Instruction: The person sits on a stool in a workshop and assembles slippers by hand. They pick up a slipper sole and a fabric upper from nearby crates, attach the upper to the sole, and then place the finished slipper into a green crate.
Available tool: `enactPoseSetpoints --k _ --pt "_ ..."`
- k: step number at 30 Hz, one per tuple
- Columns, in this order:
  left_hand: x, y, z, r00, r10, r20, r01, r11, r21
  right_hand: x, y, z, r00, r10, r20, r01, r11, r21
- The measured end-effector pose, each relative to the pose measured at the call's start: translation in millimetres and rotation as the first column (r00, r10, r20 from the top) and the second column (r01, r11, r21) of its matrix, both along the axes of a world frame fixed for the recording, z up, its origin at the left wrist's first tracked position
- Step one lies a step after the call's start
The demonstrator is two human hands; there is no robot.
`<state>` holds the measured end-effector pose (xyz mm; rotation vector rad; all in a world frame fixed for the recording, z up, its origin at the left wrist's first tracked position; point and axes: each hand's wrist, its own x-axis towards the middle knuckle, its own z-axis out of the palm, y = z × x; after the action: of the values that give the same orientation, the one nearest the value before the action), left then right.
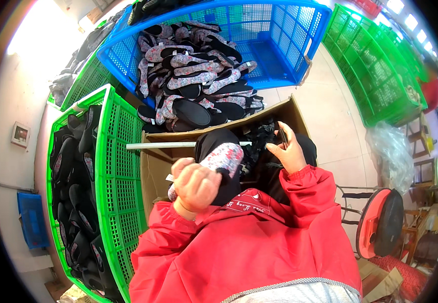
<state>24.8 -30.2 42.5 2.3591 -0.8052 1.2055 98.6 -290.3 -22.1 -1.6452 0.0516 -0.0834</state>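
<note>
My left hand (196, 186) is closed around a slipper with a grey-and-red floral pattern (225, 157), held over my lap. The slipper's toe end points up and to the right, and my fingers hide much of the rest. To the right, my right hand (290, 153) is closed on a slim dark object (282, 135) at its fingertips, whose kind I cannot make out. Below and between my hands stands an open cardboard box (154, 171) holding black scraps (259, 136). A pale rod (166, 145) lies across the box, partly hidden behind my knee.
Ahead, a blue crate (274, 83) holds a heap of floral slippers with black soles (191, 81). A green crate (120, 187) full of dark slippers (80, 197) stands close on my left. Farther right are green crates (368, 70), a clear plastic bag (393, 151) and a round stool (375, 222).
</note>
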Motion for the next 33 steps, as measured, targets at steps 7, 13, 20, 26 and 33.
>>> enactPoseSetpoints --k 7,13,20,26,33 --pt "6.8 23.1 42.6 0.978 0.197 0.071 -0.197 0.980 0.001 1.6 -5.4 0.1 0.988 0.146 -0.047 -0.131 0.964 0.233" --pt "8.4 -4.0 73.6 0.979 0.206 0.012 -0.205 0.979 -0.013 -15.4 32.3 79.2 0.819 0.549 0.165 -0.572 0.765 0.295" --pt "11.0 -39.2 77.7 0.983 -0.046 -0.177 0.020 0.989 -0.146 -5.7 73.8 87.8 0.861 0.343 0.377 -0.334 0.938 -0.090" --pt "11.8 -39.5 66.5 0.935 0.231 -0.270 -0.245 0.969 -0.017 -0.1 71.4 82.3 0.861 0.363 0.356 -0.268 0.919 -0.288" --pt "36.6 -31.9 30.5 0.886 0.356 -0.297 -0.327 0.934 0.144 1.9 67.9 63.6 0.853 0.409 0.324 -0.233 0.854 -0.464"
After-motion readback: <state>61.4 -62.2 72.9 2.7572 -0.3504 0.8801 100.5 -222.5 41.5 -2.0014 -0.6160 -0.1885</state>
